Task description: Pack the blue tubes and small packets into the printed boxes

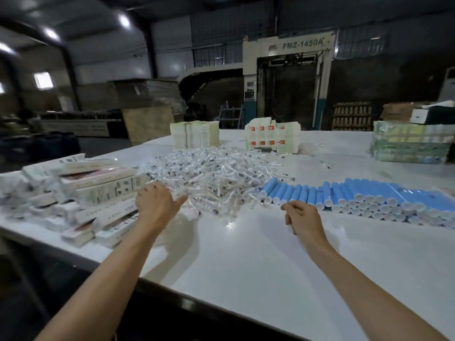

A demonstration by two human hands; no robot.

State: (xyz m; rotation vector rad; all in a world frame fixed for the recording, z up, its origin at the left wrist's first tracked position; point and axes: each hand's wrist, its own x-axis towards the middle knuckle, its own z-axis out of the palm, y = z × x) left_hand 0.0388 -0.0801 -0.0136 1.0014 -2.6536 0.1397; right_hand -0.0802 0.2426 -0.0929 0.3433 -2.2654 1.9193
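A row of blue tubes (357, 195) with white caps lies on the right of the white table (246, 254). A heap of small clear packets (216, 173) fills the middle. Long printed boxes (98, 193) are piled at the left. My left hand (157, 200) hovers between the box pile and the packet heap, fingers spread and bent downward, holding nothing I can see. Just short of the nearest tube caps, my right hand (300, 217) hangs with loosely curled fingers and holds nothing.
Stacks of flat folded cartons (194, 134) and red-printed cartons (273, 139) stand at the table's back. A wrapped bundle (411, 143) sits at the far right. The table's front edge (187, 301) runs diagonally near me. A large machine (290, 82) stands behind.
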